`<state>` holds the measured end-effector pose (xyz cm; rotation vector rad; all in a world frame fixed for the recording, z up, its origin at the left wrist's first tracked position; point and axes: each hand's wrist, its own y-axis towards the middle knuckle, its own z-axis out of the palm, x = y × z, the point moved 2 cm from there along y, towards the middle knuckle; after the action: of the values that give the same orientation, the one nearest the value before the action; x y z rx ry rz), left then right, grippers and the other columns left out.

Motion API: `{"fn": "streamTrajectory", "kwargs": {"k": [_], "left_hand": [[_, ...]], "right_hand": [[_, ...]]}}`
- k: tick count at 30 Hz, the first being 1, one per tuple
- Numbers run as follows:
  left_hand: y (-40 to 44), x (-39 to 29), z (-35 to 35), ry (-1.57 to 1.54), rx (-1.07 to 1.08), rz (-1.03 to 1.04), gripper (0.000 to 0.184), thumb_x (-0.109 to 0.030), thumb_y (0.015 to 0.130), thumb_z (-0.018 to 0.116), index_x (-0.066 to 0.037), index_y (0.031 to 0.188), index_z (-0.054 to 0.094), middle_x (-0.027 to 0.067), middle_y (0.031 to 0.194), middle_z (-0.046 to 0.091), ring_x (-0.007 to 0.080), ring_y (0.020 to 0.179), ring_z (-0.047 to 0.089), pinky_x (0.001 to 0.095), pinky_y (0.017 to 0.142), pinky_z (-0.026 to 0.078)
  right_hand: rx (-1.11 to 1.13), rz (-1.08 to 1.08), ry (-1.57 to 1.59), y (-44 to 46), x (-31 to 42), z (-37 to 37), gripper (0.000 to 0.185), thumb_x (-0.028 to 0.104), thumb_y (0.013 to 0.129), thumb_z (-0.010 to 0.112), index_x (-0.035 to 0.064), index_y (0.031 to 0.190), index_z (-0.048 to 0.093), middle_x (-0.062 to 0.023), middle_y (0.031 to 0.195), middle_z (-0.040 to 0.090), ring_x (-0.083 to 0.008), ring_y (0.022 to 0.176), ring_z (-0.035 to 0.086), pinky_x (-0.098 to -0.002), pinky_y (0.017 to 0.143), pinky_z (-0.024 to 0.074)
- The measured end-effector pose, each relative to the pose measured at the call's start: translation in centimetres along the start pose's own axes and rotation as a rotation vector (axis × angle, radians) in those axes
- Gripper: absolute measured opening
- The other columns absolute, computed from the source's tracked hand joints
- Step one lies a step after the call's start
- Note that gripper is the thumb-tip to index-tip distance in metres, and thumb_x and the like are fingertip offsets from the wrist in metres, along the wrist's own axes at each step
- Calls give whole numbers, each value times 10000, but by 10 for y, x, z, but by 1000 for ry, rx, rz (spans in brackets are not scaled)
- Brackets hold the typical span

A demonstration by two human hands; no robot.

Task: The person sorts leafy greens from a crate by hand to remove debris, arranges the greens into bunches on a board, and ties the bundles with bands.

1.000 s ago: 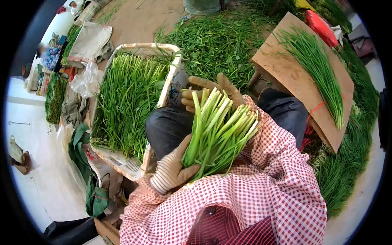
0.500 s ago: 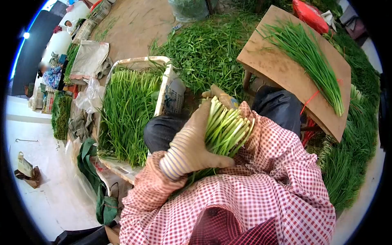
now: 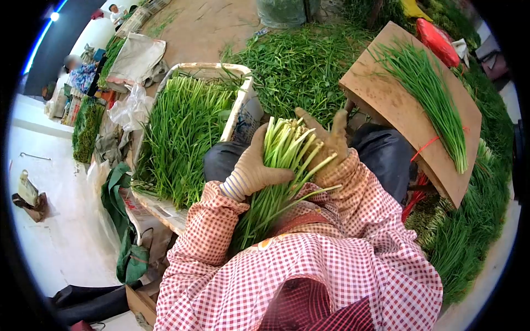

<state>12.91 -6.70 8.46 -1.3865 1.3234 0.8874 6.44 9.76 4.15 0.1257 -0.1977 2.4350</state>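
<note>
My left hand (image 3: 251, 168), in a beige work glove with a striped cuff, is wrapped round a bunch of garlic chives (image 3: 276, 176). The pale cut ends point up and away from me, while the green leaves hang down across my lap. A few stalks stick out to the right of the bunch. My right hand (image 3: 329, 148), also gloved, is beside the pale ends with thumb and fingers apart. Its palm faces the stalks and seems to touch them; part of it is hidden behind them.
To the left stands a white plastic crate (image 3: 243, 99) packed with upright greens. At right, a wooden board (image 3: 381, 91) carries a long bunch of chives (image 3: 430, 99) beside a red tie (image 3: 425, 146). Loose greens (image 3: 298, 71) cover the ground ahead. Two people are in the far left background.
My right hand has opened and come into fuller view beside the stalk ends. The bunch has loosened and tilted more upright in my left hand. The camera view has shifted slightly.
</note>
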Motion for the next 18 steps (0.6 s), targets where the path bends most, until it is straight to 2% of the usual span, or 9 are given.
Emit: {"fn": "streamTrajectory", "kwargs": {"k": [1,3,5,6,8,10,11,13,18], "left_hand": [[-1,1,1,44,-35,-7,976,-226,613,836,11,1385,288,167,1194,582,253,1108,566,335,965,442],[-5,-7,4,166,-47,-58,933,-254,617,830,9,1356,324,183,1157,600,274,1083,585,347,949,453],[-3,-19,10,364,-95,-81,812,-333,635,803,3,1264,415,234,1071,628,343,1030,618,383,901,481],[-5,-29,17,447,-131,-167,829,-282,603,826,-9,1276,424,196,1090,623,314,1020,616,378,907,481],[-8,-40,32,606,-156,-165,848,-292,621,799,7,1299,388,236,1109,599,390,1035,595,419,900,483],[-9,-48,46,669,-176,-131,870,-300,632,782,24,1317,355,269,1146,568,429,1059,563,443,900,480],[-8,-39,50,685,-143,-61,946,-335,618,791,61,1337,321,293,1189,533,419,1100,549,428,916,475],[-5,-42,52,645,-64,-73,996,-357,603,798,78,1349,301,297,1203,522,412,1121,541,417,935,466],[6,-45,49,653,146,-138,1228,-486,500,851,123,1376,243,308,1240,494,399,1176,514,382,1005,423]], "right_hand": [[37,-57,-97,-2,-1,2,1015,823,685,510,119,1406,387,-196,1274,545,-386,1159,532,-558,973,450],[66,-109,-225,0,-11,8,985,753,701,580,126,1425,352,-185,1266,550,-368,1148,541,-545,974,451],[165,-192,-262,17,-13,-22,903,428,754,712,161,1471,233,-138,1183,585,-274,1032,588,-412,895,504],[214,-234,-276,25,-14,-37,940,265,780,777,178,1494,173,-114,1141,603,-228,975,612,-346,855,530],[-8,-420,-562,13,-21,-20,956,226,808,766,192,1514,123,-66,1072,591,-171,918,597,-294,760,522],[-24,-439,-490,12,-17,-22,783,154,845,718,202,1474,255,-103,1060,627,-211,925,630,-329,761,548],[-28,-446,-467,14,-13,-19,730,129,857,702,206,1461,299,-116,1056,639,-225,927,641,-341,761,557],[-445,-280,-588,6,-8,-2,590,87,838,705,118,1350,412,-109,1004,646,-219,892,645,-353,713,556],[-542,-265,-521,8,-4,-9,418,45,809,693,82,1176,497,-86,926,643,-187,762,627,-338,657,538]]}}
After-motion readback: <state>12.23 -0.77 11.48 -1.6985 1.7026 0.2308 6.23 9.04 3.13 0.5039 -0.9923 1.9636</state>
